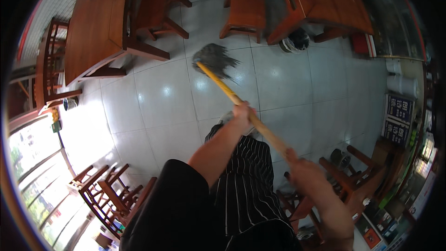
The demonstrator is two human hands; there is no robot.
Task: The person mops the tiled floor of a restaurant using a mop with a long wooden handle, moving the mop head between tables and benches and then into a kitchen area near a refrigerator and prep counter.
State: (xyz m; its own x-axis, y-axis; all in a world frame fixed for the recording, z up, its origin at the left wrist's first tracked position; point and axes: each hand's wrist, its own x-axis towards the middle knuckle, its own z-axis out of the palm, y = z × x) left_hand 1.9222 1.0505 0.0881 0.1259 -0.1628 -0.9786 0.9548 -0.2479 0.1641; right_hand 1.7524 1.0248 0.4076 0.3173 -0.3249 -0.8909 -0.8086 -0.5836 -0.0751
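Observation:
A mop with a yellow wooden handle (223, 86) and a grey stringy head (214, 58) rests on the white tiled floor (158, 97) ahead of me. My left hand (242, 112) grips the handle about halfway along. My right hand (302, 169) grips the handle's near end, lower right. The handle slants from upper left to lower right. A black-and-white striped apron and dark sleeve show below my arms.
A long wooden table (95, 23) stands at upper left with chairs (160, 7) beside it. Another wooden table (325, 0) and stool (244, 4) stand at the top. A dark bin (295, 41) sits under that table. Wooden chairs (109, 195) stand lower left and lower right.

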